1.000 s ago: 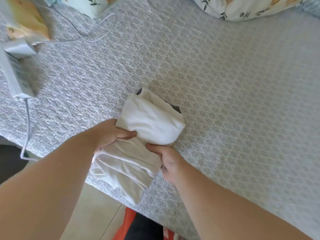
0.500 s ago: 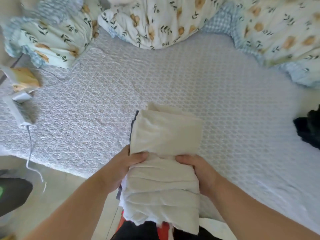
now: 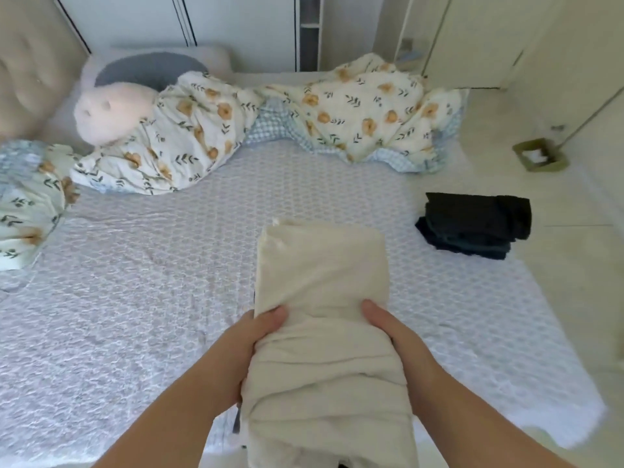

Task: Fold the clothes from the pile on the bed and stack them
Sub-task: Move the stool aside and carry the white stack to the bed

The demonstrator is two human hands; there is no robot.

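Both hands are on it now: the left hand point(image 3: 241, 352) grips one long side of the folded cream-white cotton garment point(image 3: 324, 319), thumb over the top, and the right hand point(image 3: 401, 342) clamps the opposite side the same way, fingers curled underneath. The bundle looks lifted above the pale grey quilted bed cover point(image 3: 152, 282), with its long axis running straight away from the person, far end towards the headboard side. A dark edge peeks out beneath its left side; whether that's a second piece, I can't tell.

And here's what matters for the next move: the stack of folded dark navy and black clothes point(image 3: 476, 224) sits on the bed ahead and off to the right of the cream garment, well apart from it, near the bed's right edge. The right hand is the nearer one, so a swing rightward and forward looks like the call, probably with a turn, since the stack's long side lies across the bundle's.

Beyond the garment, a rumpled floral quilt with orange flowers point(image 3: 354, 113) stretches across the far side.
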